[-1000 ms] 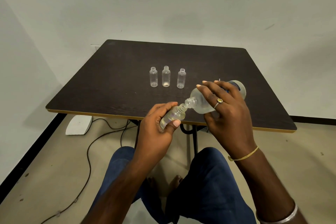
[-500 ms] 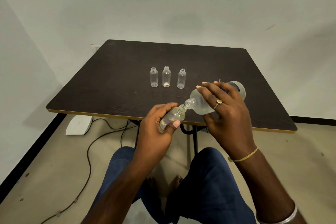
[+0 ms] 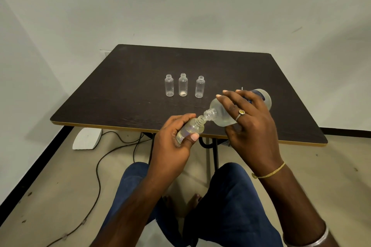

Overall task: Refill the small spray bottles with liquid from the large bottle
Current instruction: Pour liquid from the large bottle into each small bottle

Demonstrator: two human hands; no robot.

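My left hand [image 3: 172, 138] grips a small clear bottle [image 3: 193, 128], tilted with its open neck up and to the right, above the table's front edge. My right hand [image 3: 251, 120] grips the large translucent bottle [image 3: 220, 114], tipped down to the left so its mouth meets the small bottle's neck. Some liquid shows inside the small bottle. Three more small uncapped bottles stand upright in a row on the dark table [image 3: 120, 96]: left [image 3: 169, 88], middle [image 3: 183, 87], right [image 3: 200, 89].
A thin white stick-like item [image 3: 242, 88] pokes up behind my right hand. Under the table are black legs [image 3: 214, 152], a white device [image 3: 87, 138] and a black cable [image 3: 98, 170] on the floor. My knees sit below the table edge.
Almost nothing differs. Both hands hold the same pouring pose, the large bottle's mouth against the small bottle's neck.
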